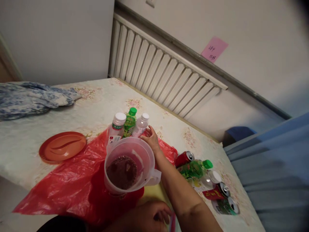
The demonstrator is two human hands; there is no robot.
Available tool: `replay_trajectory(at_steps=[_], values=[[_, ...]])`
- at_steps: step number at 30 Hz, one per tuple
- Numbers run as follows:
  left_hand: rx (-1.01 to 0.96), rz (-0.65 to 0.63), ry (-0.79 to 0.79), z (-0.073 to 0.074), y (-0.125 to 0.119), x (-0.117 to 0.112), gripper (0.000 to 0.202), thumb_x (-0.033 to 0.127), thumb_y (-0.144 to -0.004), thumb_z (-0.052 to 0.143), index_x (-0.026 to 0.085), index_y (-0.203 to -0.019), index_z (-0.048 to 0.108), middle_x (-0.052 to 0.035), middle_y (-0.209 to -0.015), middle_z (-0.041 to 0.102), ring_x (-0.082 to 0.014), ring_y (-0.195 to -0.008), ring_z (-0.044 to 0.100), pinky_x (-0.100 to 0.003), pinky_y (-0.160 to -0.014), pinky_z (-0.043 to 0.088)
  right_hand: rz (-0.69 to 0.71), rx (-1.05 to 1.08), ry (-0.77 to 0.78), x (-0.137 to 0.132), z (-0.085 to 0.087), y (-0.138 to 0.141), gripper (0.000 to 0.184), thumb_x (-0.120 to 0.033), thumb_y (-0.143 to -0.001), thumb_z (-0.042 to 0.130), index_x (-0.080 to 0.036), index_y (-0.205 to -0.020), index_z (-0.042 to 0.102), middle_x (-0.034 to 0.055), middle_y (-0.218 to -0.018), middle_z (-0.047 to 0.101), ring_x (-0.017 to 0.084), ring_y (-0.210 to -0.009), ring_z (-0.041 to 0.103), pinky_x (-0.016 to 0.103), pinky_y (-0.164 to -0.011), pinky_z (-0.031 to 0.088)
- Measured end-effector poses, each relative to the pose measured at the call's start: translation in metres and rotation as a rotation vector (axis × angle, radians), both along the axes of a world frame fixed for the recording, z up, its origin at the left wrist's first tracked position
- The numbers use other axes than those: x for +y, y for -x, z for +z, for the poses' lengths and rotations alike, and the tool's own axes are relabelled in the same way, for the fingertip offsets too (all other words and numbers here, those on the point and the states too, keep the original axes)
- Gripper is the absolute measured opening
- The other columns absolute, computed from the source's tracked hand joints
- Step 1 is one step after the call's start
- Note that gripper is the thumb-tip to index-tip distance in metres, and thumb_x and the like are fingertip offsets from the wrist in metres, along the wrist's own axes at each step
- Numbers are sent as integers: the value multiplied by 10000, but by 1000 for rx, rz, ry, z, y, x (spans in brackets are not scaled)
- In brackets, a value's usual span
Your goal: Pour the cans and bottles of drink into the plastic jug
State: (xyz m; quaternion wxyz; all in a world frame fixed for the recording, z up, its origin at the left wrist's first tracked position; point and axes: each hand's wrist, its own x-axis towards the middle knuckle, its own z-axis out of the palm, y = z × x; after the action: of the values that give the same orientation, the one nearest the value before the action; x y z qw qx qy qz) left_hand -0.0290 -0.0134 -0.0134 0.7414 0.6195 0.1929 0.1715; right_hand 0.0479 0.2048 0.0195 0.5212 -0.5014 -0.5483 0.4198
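My right hand [152, 140] reaches forward to a clear plastic bottle [141, 125] with a white cap, thumb and fingers at its lower side. Beside that bottle stand a green-capped drink bottle [129, 122] and a larger white-capped bottle [116, 127], all upright on a red plastic bag [77, 174]. In front of them a translucent plastic jug [147, 161] holds dark brown liquid, its handle toward my right forearm. Low in the view, my left hand [149, 215] is dim with curled fingers, next to something yellow [155, 195]; what it holds, if anything, is hidden.
Several cans and bottles lie on the right, including a red can [183, 158] and a green bottle [193, 169]. An orange plate [62, 146] lies left, a patterned cloth [33, 98] beyond. A radiator [156, 61] lines the wall; a blue curtain [275, 167] hangs right.
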Motion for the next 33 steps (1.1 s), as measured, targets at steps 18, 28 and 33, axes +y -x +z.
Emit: replay_trajectory(at_steps=[18, 28, 33], values=[[-56, -66, -20, -4, -3, 1, 400, 301, -763, 643, 176, -1141, 608, -52, -1008, 634, -198, -966, 574, -337, -876, 458, -891, -230, 7, -279, -29, -168, 421, -398, -668, 728, -185, -1015, 622, 81, -907, 716, 229, -808, 701, 362, -751, 573], [-52, -64, 10, -5, -5, 1, 404, 333, -746, 656, 184, -1119, 611, -38, -996, 646, -194, -958, 589, -329, -867, 452, -1030, -383, -52, -235, -37, -206, 575, -453, -604, 761, -151, -1068, 605, 133, -1009, 726, 252, -881, 689, 333, -732, 540], [-44, -68, 0, 0, -5, 1, 437, 333, -721, 667, 172, -1122, 601, -54, -1025, 655, -208, -984, 595, -344, -889, 450, -1059, -446, -53, -225, -44, -199, 565, -492, -631, 731, -146, -1059, 605, 146, -1015, 725, 258, -829, 680, 350, -714, 519]])
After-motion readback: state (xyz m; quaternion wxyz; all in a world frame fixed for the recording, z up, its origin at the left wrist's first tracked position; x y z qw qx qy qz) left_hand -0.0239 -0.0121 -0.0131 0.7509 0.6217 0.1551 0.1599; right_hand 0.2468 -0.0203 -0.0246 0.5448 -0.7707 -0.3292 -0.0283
